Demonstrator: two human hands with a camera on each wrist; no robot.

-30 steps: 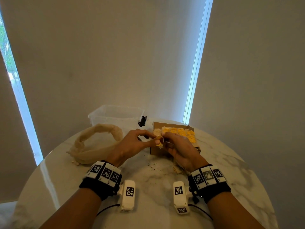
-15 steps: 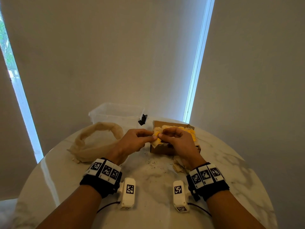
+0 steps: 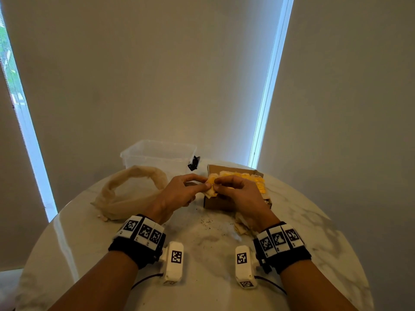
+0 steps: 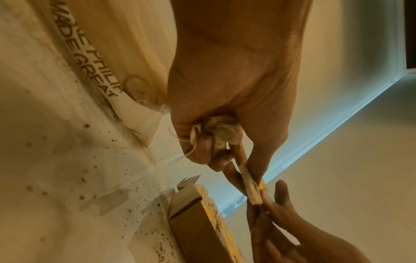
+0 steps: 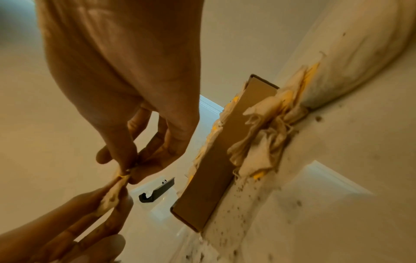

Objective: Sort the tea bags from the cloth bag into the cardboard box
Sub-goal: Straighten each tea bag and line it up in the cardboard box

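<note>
— Where is the tea bag?
— Between both hands, above the near-left corner of the cardboard box. The left hand pinches its left edge, with another crumpled bag balled in its palm; the right hand pinches the right edge.

— And around them?
— The cloth bag slumps at nine o'clock of the hands. A clear tub sits at eleven o'clock, a black clip at twelve. Loose tea bags lie under the right wrist on the marble table.

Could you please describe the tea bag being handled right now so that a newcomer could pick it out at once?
On the round marble table, find the cardboard box. Just above its near-left corner, the left hand and right hand pinch one tea bag between them, the only one held aloft.
</note>
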